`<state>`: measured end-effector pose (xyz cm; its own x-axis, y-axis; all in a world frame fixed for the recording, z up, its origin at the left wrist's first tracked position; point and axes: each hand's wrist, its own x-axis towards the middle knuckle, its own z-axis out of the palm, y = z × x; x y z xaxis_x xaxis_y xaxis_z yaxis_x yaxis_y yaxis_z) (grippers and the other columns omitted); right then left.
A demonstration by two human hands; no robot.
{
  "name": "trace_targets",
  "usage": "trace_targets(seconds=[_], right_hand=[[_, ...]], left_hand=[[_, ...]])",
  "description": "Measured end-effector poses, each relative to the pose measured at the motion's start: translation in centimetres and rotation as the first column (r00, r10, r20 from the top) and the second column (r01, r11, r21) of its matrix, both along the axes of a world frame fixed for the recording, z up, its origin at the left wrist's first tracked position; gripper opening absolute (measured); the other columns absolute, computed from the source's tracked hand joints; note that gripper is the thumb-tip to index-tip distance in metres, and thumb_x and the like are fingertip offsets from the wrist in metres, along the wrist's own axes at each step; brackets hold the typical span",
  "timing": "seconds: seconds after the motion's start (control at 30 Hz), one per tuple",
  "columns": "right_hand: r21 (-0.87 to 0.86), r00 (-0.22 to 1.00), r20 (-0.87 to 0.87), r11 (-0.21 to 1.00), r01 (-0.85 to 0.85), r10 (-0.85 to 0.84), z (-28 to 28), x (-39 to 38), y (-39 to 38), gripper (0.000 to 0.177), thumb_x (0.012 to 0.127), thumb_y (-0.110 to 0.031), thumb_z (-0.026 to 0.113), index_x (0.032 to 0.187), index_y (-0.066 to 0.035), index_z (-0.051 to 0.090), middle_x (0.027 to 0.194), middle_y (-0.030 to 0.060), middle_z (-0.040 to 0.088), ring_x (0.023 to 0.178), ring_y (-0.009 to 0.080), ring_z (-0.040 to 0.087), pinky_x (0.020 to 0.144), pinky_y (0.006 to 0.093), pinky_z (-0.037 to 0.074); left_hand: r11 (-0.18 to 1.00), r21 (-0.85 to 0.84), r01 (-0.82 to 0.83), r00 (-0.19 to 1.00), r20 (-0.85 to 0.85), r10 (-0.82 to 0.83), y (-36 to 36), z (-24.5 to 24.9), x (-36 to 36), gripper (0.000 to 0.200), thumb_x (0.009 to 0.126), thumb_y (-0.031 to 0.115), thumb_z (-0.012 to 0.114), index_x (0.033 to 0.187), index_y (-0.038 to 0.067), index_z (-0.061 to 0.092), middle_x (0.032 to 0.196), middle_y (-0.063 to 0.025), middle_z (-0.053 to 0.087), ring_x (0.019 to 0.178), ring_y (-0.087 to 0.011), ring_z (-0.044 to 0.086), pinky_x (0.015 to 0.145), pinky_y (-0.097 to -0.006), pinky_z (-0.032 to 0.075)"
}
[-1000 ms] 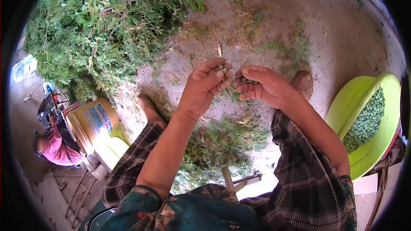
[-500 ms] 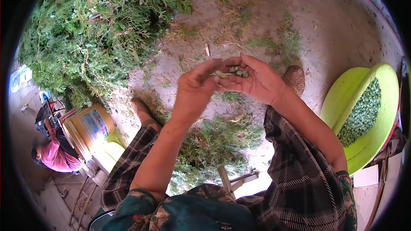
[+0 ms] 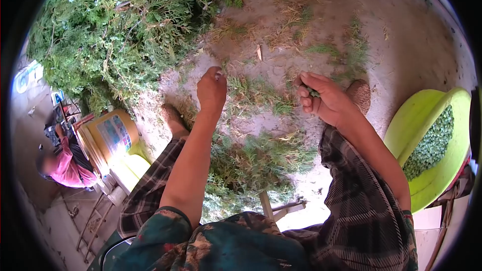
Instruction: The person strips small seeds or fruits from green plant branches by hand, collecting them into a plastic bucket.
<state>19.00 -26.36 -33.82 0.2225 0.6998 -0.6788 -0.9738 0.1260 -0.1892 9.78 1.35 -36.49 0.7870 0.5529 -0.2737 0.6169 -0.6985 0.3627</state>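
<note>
My right hand [image 3: 329, 101] is curled around several small green cones [image 3: 312, 92], which show between its fingers and palm. Apart from it, my left hand [image 3: 212, 90] is closed, knuckles up, over the littered floor. A small pale spot shows at its fingertips, too small to name. Beyond the left hand rises a big heap of green conifer branches [image 3: 120, 35]. Over to the right, a tilted lime-green basin [image 3: 419, 115] holds a mass of the same kind of green cones [image 3: 432, 143].
Conifer sprigs [image 3: 266, 160] lie between my legs, near a wooden piece [image 3: 266, 205]. A yellow bucket [image 3: 113, 133] stands at the left. Farther left sits another person in a pink top [image 3: 75, 168]. Scattered greenery covers parts of the dirt floor [image 3: 401, 45].
My hands, close together half a second ago, have moved apart, left hand leftward and right hand rightward. The right fingers have curled over the cones. The whole view has shifted slightly.
</note>
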Motion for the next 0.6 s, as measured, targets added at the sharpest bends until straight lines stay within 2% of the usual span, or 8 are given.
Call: trace_targets(seconds=[0.07,0.13,0.23,0.27,0.33,0.4,0.47,0.6], right_hand=[[0.000,1.000,0.004,1.000,0.007,-0.007,-0.2,0.0,-0.3,0.020,0.093,-0.029,0.052,0.093,-0.008,0.052,0.068,-0.0024,0.046,0.058,0.0100,0.046,0.051,0.0250,0.039],[-0.015,1.000,-0.009,1.000,-0.005,0.005,-0.2,-0.1,-0.3,0.020,0.093,-0.028,0.051,0.092,-0.009,0.052,0.070,-0.0028,0.047,0.058,0.0092,0.046,0.052,0.0249,0.040],[-0.042,0.998,0.053,0.999,-0.030,0.033,0.0,-0.2,-0.2,0.018,0.093,-0.027,0.051,0.092,-0.009,0.052,0.072,-0.0029,0.049,0.058,0.0079,0.046,0.053,0.0248,0.040],[-0.011,0.997,0.051,0.998,-0.064,0.064,0.1,-0.2,0.3,0.018,0.093,-0.027,0.051,0.092,-0.009,0.052,0.072,-0.0029,0.049,0.058,0.0079,0.046,0.053,0.0248,0.040],[-0.108,0.990,0.113,0.992,-0.071,0.083,0.5,-0.2,0.4,0.017,0.092,-0.026,0.052,0.092,-0.010,0.052,0.073,-0.0029,0.050,0.059,0.0069,0.047,0.053,0.0241,0.041],[-0.099,0.988,0.122,0.992,-0.080,0.092,0.1,-0.2,0.4,0.015,0.091,-0.024,0.054,0.092,-0.010,0.053,0.074,-0.0023,0.051,0.059,0.0070,0.048,0.053,0.0242,0.042],[-0.075,0.991,0.105,0.995,-0.073,0.080,0.1,-0.3,0.2,0.016,0.091,-0.023,0.054,0.092,-0.007,0.055,0.075,-0.0001,0.053,0.059,0.0097,0.049,0.053,0.0248,0.043],[-0.055,0.989,0.125,0.996,-0.071,0.077,-0.2,-0.3,0.1,0.015,0.090,-0.024,0.055,0.092,-0.009,0.054,0.076,-0.0012,0.053,0.059,0.0078,0.049,0.054,0.0251,0.044]], left_hand=[[0.999,0.042,-0.033,0.999,0.028,0.032,0.3,-1.5,0.4,0.023,0.077,0.014,0.059,0.098,0.006,0.061,0.089,-0.0176,0.064,0.083,-0.0347,0.061,0.071,-0.0425,0.048],[0.997,0.074,0.012,0.992,0.127,-0.021,1.2,-3.5,0.5,0.022,0.077,0.015,0.060,0.097,0.007,0.060,0.087,-0.0186,0.062,0.081,-0.0364,0.060,0.069,-0.0447,0.047],[0.984,0.180,0.002,0.999,0.047,-0.011,1.1,-3.7,1.5,0.015,0.077,0.017,0.060,0.089,0.009,0.062,0.087,-0.0176,0.058,0.084,-0.0366,0.058,0.071,-0.0462,0.047],[0.987,0.162,-0.013,0.999,0.036,0.007,0.7,-3.2,1.6,0.016,0.077,0.018,0.060,0.091,0.010,0.061,0.092,-0.0175,0.057,0.085,-0.0366,0.058,0.071,-0.0464,0.047],[0.986,0.155,-0.068,0.997,-0.010,0.071,-0.9,-2.2,2.1,0.033,0.077,0.019,0.061,0.107,0.009,0.053,0.102,-0.0202,0.053,0.087,-0.0395,0.058,0.073,-0.0471,0.047],[0.980,0.120,-0.162,0.984,0.101,0.150,-1.6,-2.4,2.0,0.032,0.077,0.021,0.063,0.106,0.011,0.055,0.097,-0.0180,0.056,0.089,-0.0375,0.056,0.074,-0.0453,0.046],[0.978,0.118,-0.172,0.981,0.107,0.160,-1.7,-2.6,2.3,0.032,0.077,0.022,0.063,0.106,0.010,0.055,0.097,-0.0177,0.056,0.089,-0.0372,0.056,0.075,-0.0449,0.046],[0.975,0.126,-0.184,0.983,0.053,0.178,-1.3,-2.4,2.8,0.030,0.077,0.022,0.063,0.103,0.008,0.057,0.097,-0.0182,0.056,0.090,-0.0368,0.056,0.075,-0.0442,0.046]])
